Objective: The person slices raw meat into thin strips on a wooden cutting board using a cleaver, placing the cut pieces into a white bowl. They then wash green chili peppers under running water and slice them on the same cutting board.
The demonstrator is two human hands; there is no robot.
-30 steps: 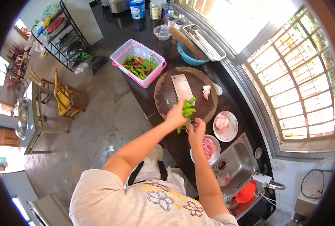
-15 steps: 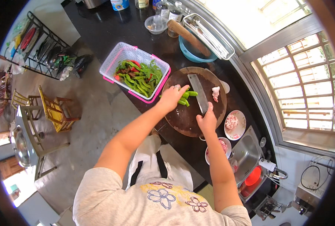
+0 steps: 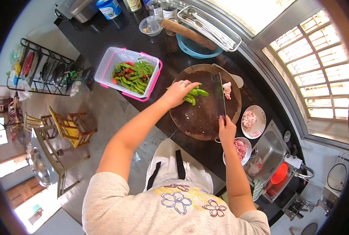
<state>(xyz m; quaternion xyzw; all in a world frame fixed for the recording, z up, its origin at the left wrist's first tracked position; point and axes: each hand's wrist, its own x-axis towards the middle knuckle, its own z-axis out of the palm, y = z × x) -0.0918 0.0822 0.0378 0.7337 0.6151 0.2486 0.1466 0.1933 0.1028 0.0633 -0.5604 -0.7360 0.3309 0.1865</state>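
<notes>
1. On the round wooden chopping board (image 3: pixel 200 117), the left hand (image 3: pixel 180 92) presses down on a bunch of green peppers (image 3: pixel 194 94), fingers curled over them and pinning them to the wood; the fingertips themselves are hidden under the knuckles.
2. Over on the other side, the right hand (image 3: pixel 226 129) is wrapped tight around the handle of a cleaver (image 3: pixel 218 94), and that handle is almost wholly swallowed by the fist.
3. The cleaver's blade stands edge-down on the board, just beside the peppers' right ends; whether it touches them is hard to tell from here.
4. A small piece of pale raw meat (image 3: pixel 227 89) lies on the board's far right, past the blade.
5. Left of the board sits a clear tub with pink rim (image 3: pixel 115 66), heaped with green and red vegetables.
6. Near the right wrist, two small dishes of raw meat: a plate (image 3: pixel 260 117) and a bowl (image 3: pixel 247 156), the bowl partly covered by the forearm.
7. Beyond, a steel sink (image 3: pixel 268 145) is bent by the lens, its contents a blur.
</notes>
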